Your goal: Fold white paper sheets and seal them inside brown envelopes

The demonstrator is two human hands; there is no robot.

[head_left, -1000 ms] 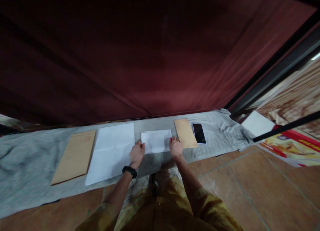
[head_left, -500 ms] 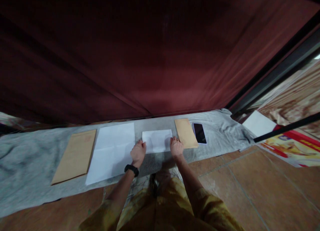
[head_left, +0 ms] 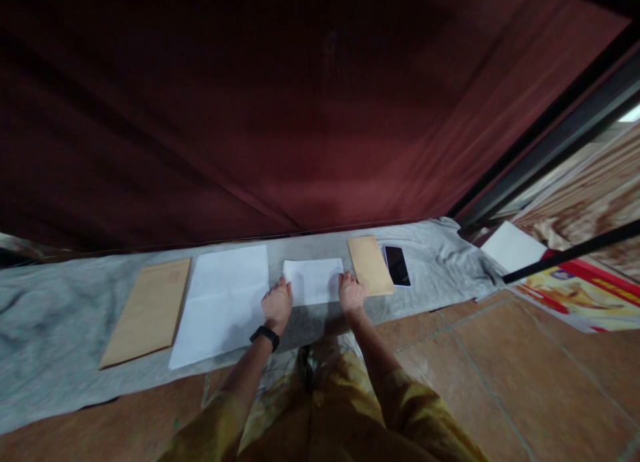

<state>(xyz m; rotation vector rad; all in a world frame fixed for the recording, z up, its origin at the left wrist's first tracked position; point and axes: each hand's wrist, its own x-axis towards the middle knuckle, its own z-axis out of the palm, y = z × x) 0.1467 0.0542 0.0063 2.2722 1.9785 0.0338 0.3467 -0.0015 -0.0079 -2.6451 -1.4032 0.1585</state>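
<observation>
A small white sheet of paper, apparently folded, lies flat in front of me on a grey cloth. At its left edge is my left hand, fingers curled, thumb and fingertips pinching the paper. My right hand grips the opposite edge the same way; its fingertips are partly hidden. A larger white sheet with faint creases lies flat just left of my left hand. Close by my right hand sits a small brown envelope.
A bigger brown envelope lies at the far left of the cloth. A phone rests right of the small envelope. Behind the cloth hangs a dark red curtain. At right stand a metal frame bar and a printed carton on the tiled floor.
Both hands stay at the edges of the small white paper, which lies as before. The whole view has shifted slightly.
</observation>
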